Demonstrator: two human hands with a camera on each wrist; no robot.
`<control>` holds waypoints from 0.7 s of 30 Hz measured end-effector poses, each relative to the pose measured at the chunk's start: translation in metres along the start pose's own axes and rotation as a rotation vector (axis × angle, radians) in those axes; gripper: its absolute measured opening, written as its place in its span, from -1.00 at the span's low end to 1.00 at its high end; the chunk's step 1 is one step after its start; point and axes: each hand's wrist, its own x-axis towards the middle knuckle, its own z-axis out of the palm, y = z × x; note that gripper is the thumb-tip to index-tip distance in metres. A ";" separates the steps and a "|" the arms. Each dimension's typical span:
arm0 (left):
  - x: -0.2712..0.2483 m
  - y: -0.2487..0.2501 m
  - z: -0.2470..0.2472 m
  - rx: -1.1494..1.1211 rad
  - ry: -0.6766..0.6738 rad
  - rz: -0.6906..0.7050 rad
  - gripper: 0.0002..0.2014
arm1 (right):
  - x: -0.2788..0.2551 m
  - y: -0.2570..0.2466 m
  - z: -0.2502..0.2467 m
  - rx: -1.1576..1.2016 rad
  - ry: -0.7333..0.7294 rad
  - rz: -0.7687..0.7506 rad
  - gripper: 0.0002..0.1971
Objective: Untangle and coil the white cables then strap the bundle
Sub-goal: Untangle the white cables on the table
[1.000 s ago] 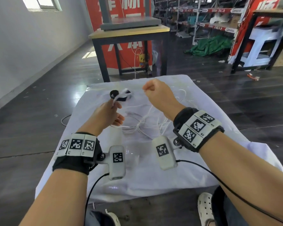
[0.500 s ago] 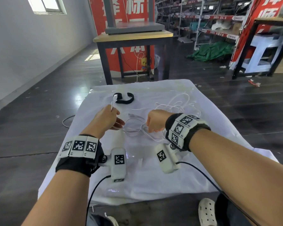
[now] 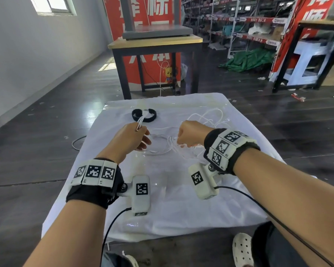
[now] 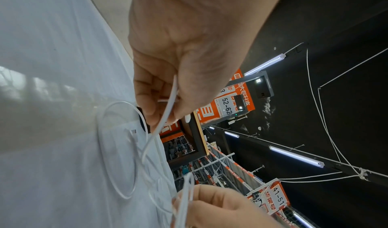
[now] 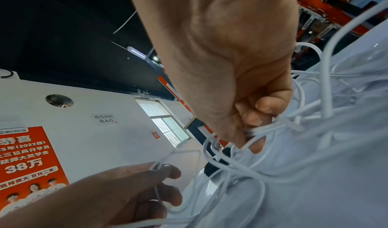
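Thin white cables (image 3: 162, 143) lie in loose loops on the white-covered table (image 3: 162, 209). My left hand (image 3: 132, 136) pinches cable ends between thumb and fingers; the plugs (image 3: 142, 117) stick up past my knuckles. In the left wrist view the white cable (image 4: 168, 108) runs out of that pinch down to loops on the cloth. My right hand (image 3: 189, 134) is a fist around several cable strands, seen close in the right wrist view as the white cables (image 5: 262, 132) under my curled fingers. A black strap (image 3: 144, 115) lies curled beyond the left hand.
A tangle of more cable loops (image 3: 210, 116) lies to the far right of the cloth. A dark-framed wooden table (image 3: 154, 43) stands just beyond the covered one. Dark floor surrounds both sides; a white shoe (image 3: 243, 249) shows below the near edge.
My right hand came down from a raised position to the cables on the table and gripped strands there. The left hand kept its pinch on the cable ends with little movement.
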 end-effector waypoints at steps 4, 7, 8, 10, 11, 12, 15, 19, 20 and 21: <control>0.004 -0.004 0.003 0.068 0.044 0.034 -0.79 | 0.001 0.001 -0.005 0.037 0.062 -0.049 -0.85; 0.004 -0.004 0.007 0.244 0.070 0.184 -0.72 | 0.000 0.001 -0.006 0.083 0.073 -0.060 -0.81; 0.001 0.000 0.010 0.287 0.061 0.228 -0.72 | 0.000 0.001 -0.006 0.098 0.084 -0.063 -0.82; -0.001 0.009 0.016 0.380 0.004 0.248 -0.56 | -0.003 0.000 -0.005 0.141 0.116 -0.070 -0.90; -0.002 0.013 0.019 0.444 -0.025 0.236 -0.45 | -0.004 -0.001 -0.005 0.186 0.126 -0.074 -0.95; -0.003 0.016 0.022 0.491 -0.045 0.216 -0.38 | -0.005 -0.002 -0.005 0.240 0.134 -0.085 -0.99; -0.002 0.018 0.023 0.416 -0.115 0.170 -0.55 | -0.006 -0.002 -0.006 0.356 0.136 -0.113 -0.85; 0.001 0.016 0.020 0.226 -0.199 0.131 -0.81 | -0.009 0.000 -0.008 0.431 0.125 -0.150 -0.83; 0.001 0.016 0.019 0.245 -0.182 0.131 -0.80 | -0.011 0.001 -0.009 0.426 0.121 -0.165 -0.81; 0.002 0.016 0.018 0.279 -0.153 0.131 -0.80 | -0.011 0.001 -0.010 0.421 0.115 -0.180 -0.77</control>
